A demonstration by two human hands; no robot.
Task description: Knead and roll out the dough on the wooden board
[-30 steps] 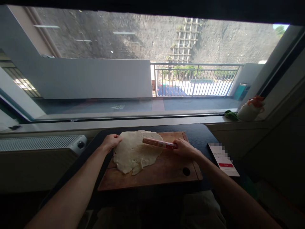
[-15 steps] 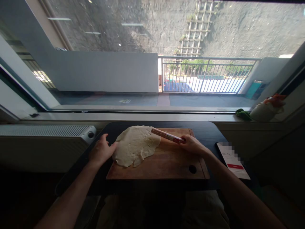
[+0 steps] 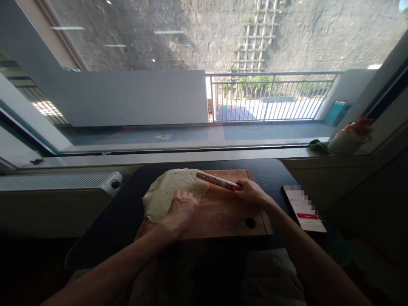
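A flat, uneven sheet of pale dough (image 3: 168,189) covers the left part of a wooden cutting board (image 3: 219,221). My left hand (image 3: 184,208) is over the dough's lower right part, its fingers curled closed on the dough. The fingertips and the small loose flap there are hidden by the hand. In my right hand (image 3: 253,192) is a slim reddish-brown rolling pin (image 3: 218,180) with printed wrapping, gripped at its right end. Its far end lies over the upper right edge of the dough, slanting up to the left.
The board rests on a dark table (image 3: 274,170). A phone (image 3: 304,210) lies at the table's right side. On the windowsill stand a white pot (image 3: 347,142) and a green cloth-like item (image 3: 319,146). A radiator (image 3: 60,187) is at the left.
My left hand has moved right from the dough's left edge onto its lower right part, and its fingers have closed. My right hand still holds the rolling pin. The view has shifted slightly.
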